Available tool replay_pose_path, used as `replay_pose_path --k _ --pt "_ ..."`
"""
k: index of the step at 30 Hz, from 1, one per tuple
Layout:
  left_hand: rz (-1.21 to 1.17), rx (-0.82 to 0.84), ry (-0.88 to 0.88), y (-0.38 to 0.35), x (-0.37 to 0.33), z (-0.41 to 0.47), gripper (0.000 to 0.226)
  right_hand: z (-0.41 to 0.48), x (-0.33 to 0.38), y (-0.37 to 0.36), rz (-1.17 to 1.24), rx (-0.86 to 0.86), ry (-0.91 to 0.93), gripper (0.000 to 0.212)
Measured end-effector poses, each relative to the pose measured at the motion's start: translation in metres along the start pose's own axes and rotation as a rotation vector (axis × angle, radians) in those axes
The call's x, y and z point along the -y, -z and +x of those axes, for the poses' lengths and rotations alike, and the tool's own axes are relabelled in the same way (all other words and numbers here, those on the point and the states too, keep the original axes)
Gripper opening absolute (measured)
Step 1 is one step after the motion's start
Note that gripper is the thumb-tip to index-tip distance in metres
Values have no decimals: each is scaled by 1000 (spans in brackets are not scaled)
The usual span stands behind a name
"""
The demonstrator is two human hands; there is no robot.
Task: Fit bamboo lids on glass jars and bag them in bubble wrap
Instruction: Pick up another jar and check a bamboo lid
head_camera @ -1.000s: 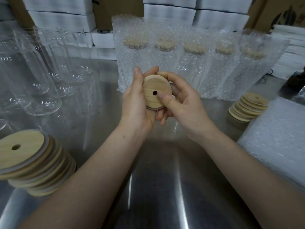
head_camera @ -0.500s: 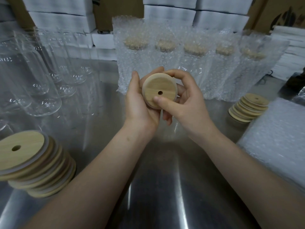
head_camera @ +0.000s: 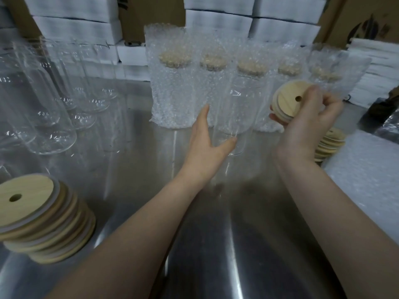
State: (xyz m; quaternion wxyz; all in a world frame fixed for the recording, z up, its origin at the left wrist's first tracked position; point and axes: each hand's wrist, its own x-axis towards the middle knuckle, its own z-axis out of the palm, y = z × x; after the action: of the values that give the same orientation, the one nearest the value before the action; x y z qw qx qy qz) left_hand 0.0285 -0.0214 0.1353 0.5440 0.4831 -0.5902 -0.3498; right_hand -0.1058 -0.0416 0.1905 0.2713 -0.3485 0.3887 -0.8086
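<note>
The right hand (head_camera: 309, 121) had a bamboo lid (head_camera: 285, 98), fingers curled round its rim and thumb up by the straw hole. It held the lid tilted in the air in front of the row of bubble-wrapped jars (head_camera: 172, 87). The left hand (head_camera: 205, 145) was spread wide, fingers straight and thumb out, at the bare glass jar (head_camera: 235, 117). That jar stood on the steel table (head_camera: 216, 244), just in front of the wrapped row. The thumb lay low against the jar's wall, but the glass was too clear to tell whether the hand had actually closed on it.

That jar looked like smooth, hard, thin-walled glass, so it was likely slippery and unforgiving of a knock against steel. The safe hold seemed to be a full wrap around the lower or middle wall, well clear of the mouth. The lid looked light and stiff, and a rim grip would leave its underside free to seat squarely.

More empty jars (head_camera: 43, 117) waited on the left. Lid stacks sat at near left (head_camera: 43, 219) and beside the right wrist (head_camera: 330, 143).
</note>
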Motion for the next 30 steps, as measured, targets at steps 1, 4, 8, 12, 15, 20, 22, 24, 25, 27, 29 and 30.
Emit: replay_pose_path --k 1,4,8,12,15,20,22,24,25,27,29,30 --pt "25 28 -7 -1 2 1 91 5 -3 1 11 -20 -69 10" --pt "47 95 -3 -2 7 4 101 10 -13 4 95 2 -284 17" --pt "46 143 2 -3 8 5 104 6 -21 5 196 112 -464 45" --pt "21 75 -9 0 7 5 105 1 -22 6 294 127 -564 39" --pt "59 -7 -55 3 6 4 108 -6 -24 3 334 150 -640 39" --pt "113 -195 -145 7 3 5 109 -13 -24 -1 426 236 -698 42" --pt "127 -251 -164 9 2 5 103 -14 -23 -2 462 257 -713 43" --pt "146 -286 -178 10 2 5 99 -13 -23 -3 486 262 -738 44" --pt "166 -298 -187 11 2 4 97 -12 -24 -4 496 255 -752 45" --pt "238 -316 -203 12 2 3 96 -10 -24 -6 523 236 -767 47" --pt "319 -339 -205 13 1 3 94 -5 -25 -5 536 234 -755 42" --pt "354 -351 -207 13 0 3 93 -3 -24 -5 540 237 -743 37"
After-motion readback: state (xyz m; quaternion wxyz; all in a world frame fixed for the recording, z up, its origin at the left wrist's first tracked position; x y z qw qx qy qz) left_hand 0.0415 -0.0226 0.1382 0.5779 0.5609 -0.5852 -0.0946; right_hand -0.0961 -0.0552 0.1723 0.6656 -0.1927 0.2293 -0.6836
